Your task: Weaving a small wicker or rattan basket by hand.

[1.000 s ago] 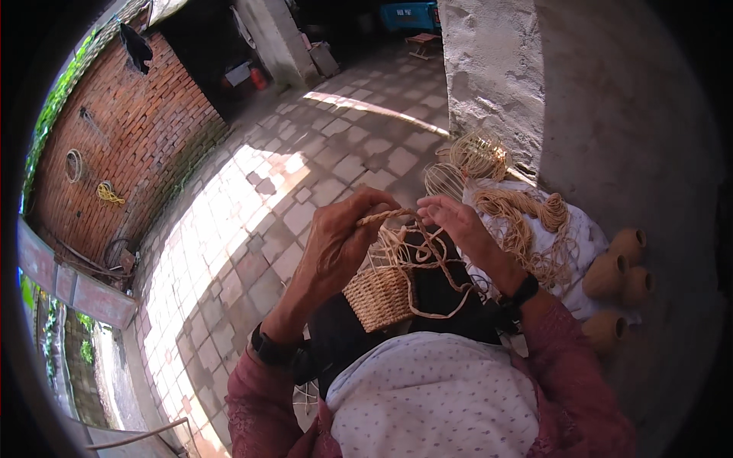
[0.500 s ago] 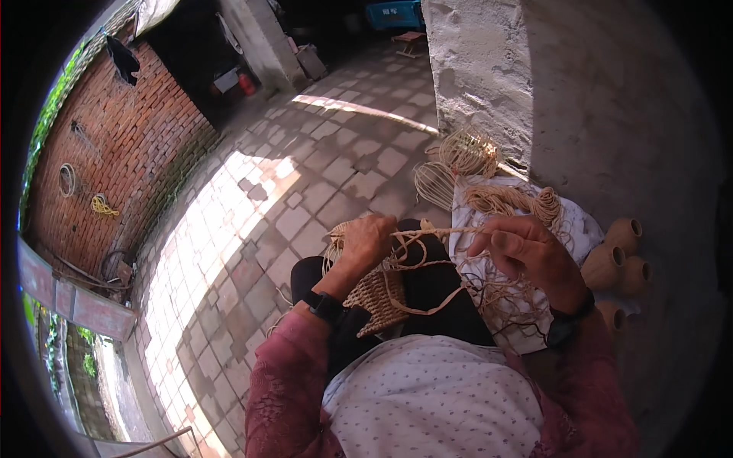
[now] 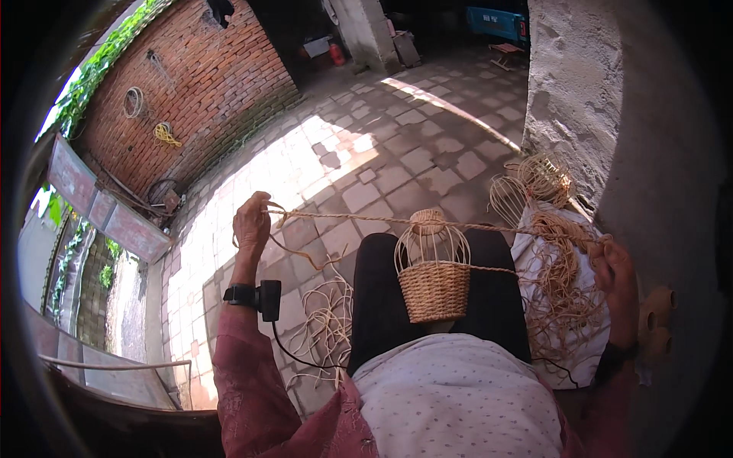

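Observation:
A small woven basket rests on my lap between my dark-trousered thighs. Its lower part is densely woven cord; bare ribs above gather into a narrow neck. Stretched out to the left, my left hand pinches one end of a long twisted cord, and a loose strip dangles from its fingers. The cord runs nearly straight across above the basket, passing by its neck. Far to the right, the fingers of my right hand are closed around the other end. A second strand leads rightward from the basket's woven edge.
Right of my legs, a white cloth bears tangled cord bundles. Rib frames lie by the rough pillar. Brown pots stand beyond the cloth at right. Loose strands lie on the paving left of my legs.
My hands have moved wide apart, the left one outward and the right one to the right, stretching the cord between them. The basket is now uncovered, and the view has shifted leftward.

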